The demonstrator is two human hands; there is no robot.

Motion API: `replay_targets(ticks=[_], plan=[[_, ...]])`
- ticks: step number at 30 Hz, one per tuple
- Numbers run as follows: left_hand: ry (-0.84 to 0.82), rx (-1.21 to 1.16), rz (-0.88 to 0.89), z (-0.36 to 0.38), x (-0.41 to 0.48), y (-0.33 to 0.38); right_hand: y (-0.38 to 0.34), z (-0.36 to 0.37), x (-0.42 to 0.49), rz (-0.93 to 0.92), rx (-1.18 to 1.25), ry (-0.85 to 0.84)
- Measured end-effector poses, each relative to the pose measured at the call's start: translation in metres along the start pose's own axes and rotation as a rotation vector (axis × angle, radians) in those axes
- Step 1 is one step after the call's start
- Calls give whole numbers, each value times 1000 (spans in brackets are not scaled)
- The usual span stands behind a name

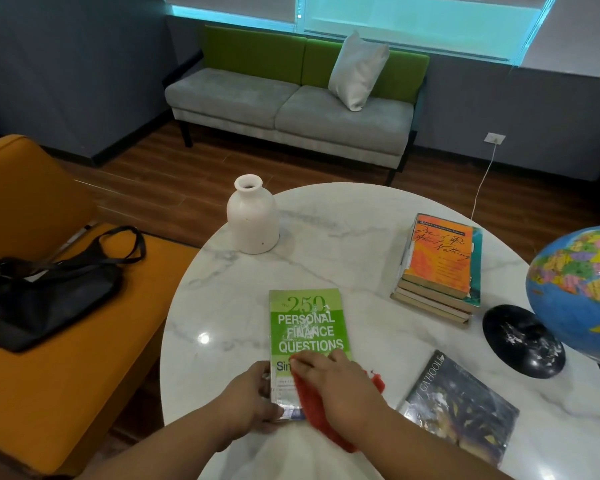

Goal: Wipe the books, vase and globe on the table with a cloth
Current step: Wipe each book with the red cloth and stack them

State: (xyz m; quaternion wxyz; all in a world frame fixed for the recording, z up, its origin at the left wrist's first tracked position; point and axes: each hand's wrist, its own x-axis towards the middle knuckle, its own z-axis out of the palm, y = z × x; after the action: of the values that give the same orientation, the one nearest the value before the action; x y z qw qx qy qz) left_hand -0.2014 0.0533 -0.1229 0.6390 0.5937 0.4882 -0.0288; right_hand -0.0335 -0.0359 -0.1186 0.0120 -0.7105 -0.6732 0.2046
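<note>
Green book [309, 327]: flat on the counter [343, 230], near edge, cover up.
Left hand [253, 400]: grip clamped on the book's near left edge.
Right hand [340, 386]: grip apart, fingers flat, pressing the red cloth [312, 407] onto the lower cover.
Vase [253, 220]: upright, far left.
Book stack [440, 268]: far right — globe [575, 292] beside it.
Dark book [461, 407]: flat, near right.
</note>
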Motion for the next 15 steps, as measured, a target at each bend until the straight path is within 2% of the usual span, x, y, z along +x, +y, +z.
replay_targets(ticks=[2, 6, 10, 15], plan=[[-8, -2, 1, 1, 1, 0, 3, 0, -1, 95, 9, 42], [-16, -33, -9, 0, -1, 1, 6, -1, -2, -34, 53, -33], [-26, -32, -16, 1, -1, 3, 17, -2, 3, 146, 46, 46], [-20, -24, -18, 0, 0, 2, 15, -1, 4, 11, 50, -47]])
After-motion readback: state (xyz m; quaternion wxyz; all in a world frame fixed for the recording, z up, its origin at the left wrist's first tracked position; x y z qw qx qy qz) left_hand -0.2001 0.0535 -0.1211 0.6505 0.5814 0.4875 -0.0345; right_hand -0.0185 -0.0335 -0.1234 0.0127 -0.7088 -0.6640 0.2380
